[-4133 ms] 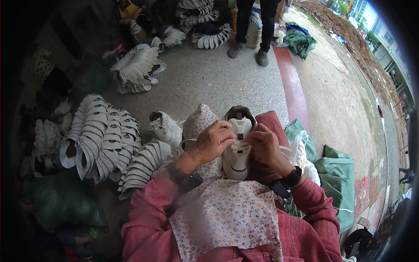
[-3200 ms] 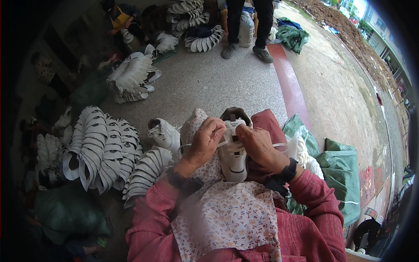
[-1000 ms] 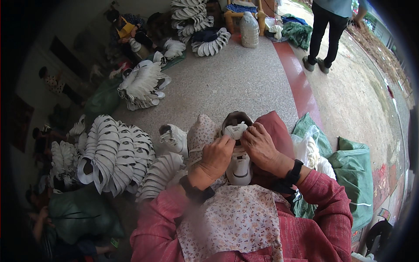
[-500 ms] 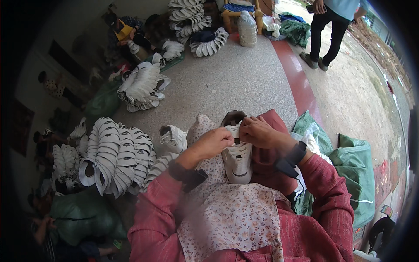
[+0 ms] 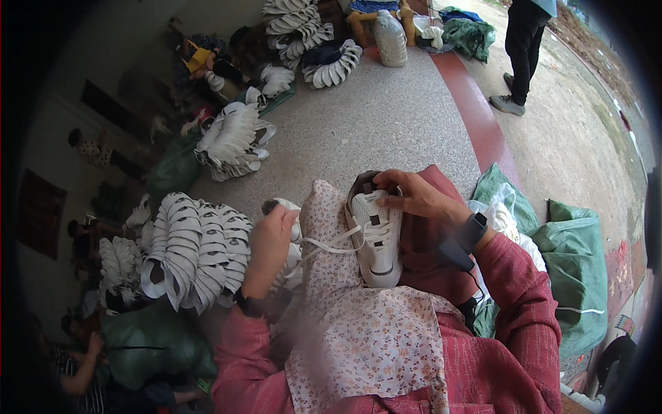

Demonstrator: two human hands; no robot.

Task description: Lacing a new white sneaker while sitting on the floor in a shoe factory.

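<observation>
A white sneaker [image 5: 381, 259] with a dark inner collar lies on my lap, its toe toward me. My left hand [image 5: 267, 250] is closed, out to the left of the sneaker. From it a white shoelace [image 5: 331, 246] stretches across the floral apron [image 5: 365, 338] to the sneaker's eyelets. My right hand [image 5: 419, 199] grips the sneaker's upper at the tongue and right collar edge, fingers bent over it. Partly behind my left hand is another white shoe [image 5: 284, 204].
Stacked white shoe uppers [image 5: 200, 252] stand at my left, with more piles [image 5: 238, 141] farther off. Green sacks [image 5: 569, 259] lie at my right. A large plastic bottle [image 5: 391, 40] stands ahead. A person in dark trousers [image 5: 524, 45] stands at far right; other people sit at left.
My left hand has moved left and drawn the shoelace out from the sneaker. My right hand has shifted up to the collar. The standing person has turned and stepped right.
</observation>
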